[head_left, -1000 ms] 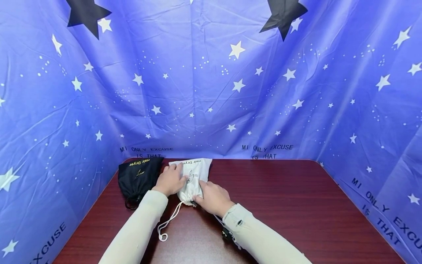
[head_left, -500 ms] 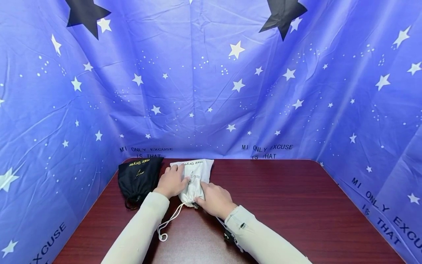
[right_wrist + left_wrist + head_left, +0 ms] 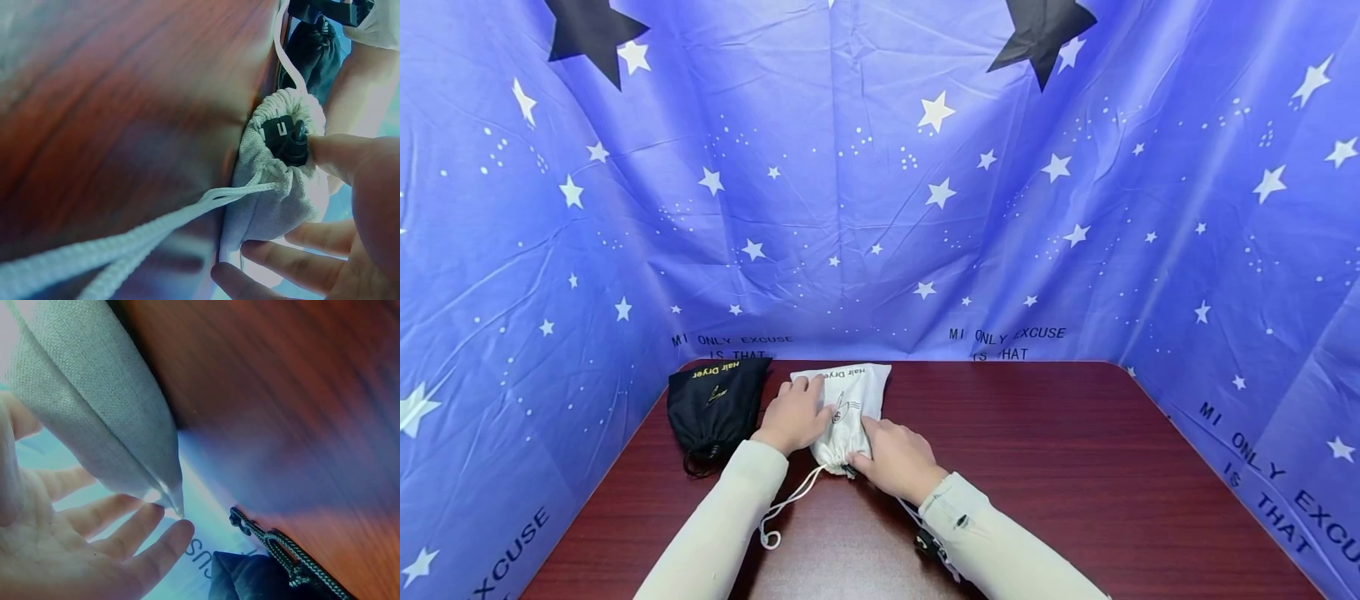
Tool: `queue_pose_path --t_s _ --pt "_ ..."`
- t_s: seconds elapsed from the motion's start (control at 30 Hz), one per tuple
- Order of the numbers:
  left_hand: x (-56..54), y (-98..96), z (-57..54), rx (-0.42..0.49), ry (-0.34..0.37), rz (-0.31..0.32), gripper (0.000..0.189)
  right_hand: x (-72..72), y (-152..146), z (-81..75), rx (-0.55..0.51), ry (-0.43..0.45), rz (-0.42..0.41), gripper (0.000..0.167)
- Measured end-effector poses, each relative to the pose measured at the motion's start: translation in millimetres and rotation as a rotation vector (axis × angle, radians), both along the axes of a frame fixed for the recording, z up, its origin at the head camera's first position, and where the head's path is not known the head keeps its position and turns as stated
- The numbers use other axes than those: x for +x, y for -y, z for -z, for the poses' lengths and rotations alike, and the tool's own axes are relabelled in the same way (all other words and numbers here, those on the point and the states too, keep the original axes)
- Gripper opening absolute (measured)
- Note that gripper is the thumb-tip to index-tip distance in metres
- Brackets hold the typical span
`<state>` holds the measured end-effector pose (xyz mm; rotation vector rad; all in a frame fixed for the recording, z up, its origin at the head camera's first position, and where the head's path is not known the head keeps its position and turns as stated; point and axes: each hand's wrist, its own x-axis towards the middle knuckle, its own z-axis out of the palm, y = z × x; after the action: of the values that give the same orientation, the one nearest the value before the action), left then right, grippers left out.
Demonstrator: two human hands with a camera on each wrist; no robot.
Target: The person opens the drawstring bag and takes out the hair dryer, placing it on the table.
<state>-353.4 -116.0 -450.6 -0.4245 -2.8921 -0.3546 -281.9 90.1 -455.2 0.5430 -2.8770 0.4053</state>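
A white drawstring bag (image 3: 850,437) printed "Hair Dryer" lies on the table, its gathered mouth toward me. From its left side my left hand (image 3: 793,414) touches it, the fairly straight fingers spread along one corner in the left wrist view. On the opposite side, my right hand (image 3: 898,458) rests against the bag with its thumb near the mouth and its fingers extended along the side. Inside the mouth a black plastic piece (image 3: 284,140) shows; the other contents are hidden. White cords (image 3: 125,244) trail from the mouth.
Left of the white bag lies a black drawstring bag (image 3: 718,408) with gold "Hair Dryer" lettering. The dark red wooden table (image 3: 1075,467) is enclosed at the back and sides by a blue star-printed cloth (image 3: 880,208).
The white bag has shifted slightly to the right and toward me, with both hands moving along beside it. The black bag has stayed in place.
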Motion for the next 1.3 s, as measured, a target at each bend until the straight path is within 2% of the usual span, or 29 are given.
queue_pose_path --t_s 0.27,0.63,1.03,1.3 --pt "5.1 -3.4 -2.1 0.003 -0.014 0.018 0.069 2.6 -6 2.2 -0.009 -0.006 -0.005 0.065" --pt "9.2 -8.3 3.6 -0.02 -0.04 0.021 0.073 9.7 -13 1.1 -0.024 -0.009 -0.021 0.066" --pt "16.3 -13.6 2.7 -0.003 -0.047 0.027 0.076 13.9 -20 3.7 -0.029 -0.005 -0.011 0.067" --pt "18.7 -17.1 3.4 0.002 -0.062 0.028 0.078 18.5 -24 3.6 -0.02 -0.032 -0.006 0.067"
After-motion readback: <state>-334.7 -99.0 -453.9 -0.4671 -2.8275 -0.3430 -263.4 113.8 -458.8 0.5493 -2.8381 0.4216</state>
